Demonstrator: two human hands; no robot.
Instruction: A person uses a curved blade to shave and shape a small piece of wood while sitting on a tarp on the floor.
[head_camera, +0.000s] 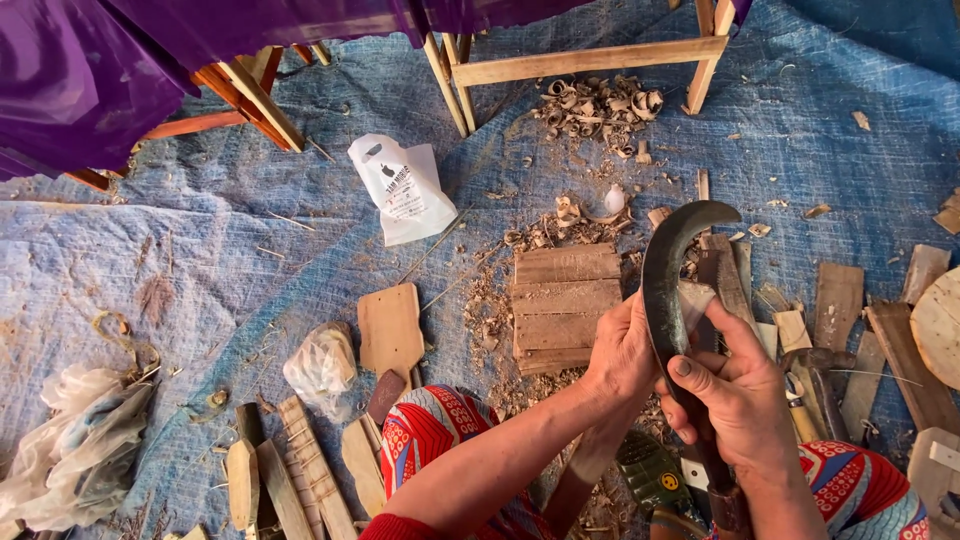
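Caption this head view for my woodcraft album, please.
Both hands, left hand and right hand, grip a curved dark blade above a blue tarp strewn with wood shavings.

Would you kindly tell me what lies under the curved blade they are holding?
Under the curved blade lie wooden slats and shavings on the blue tarp. Both hands, left and right, cover its lower part.
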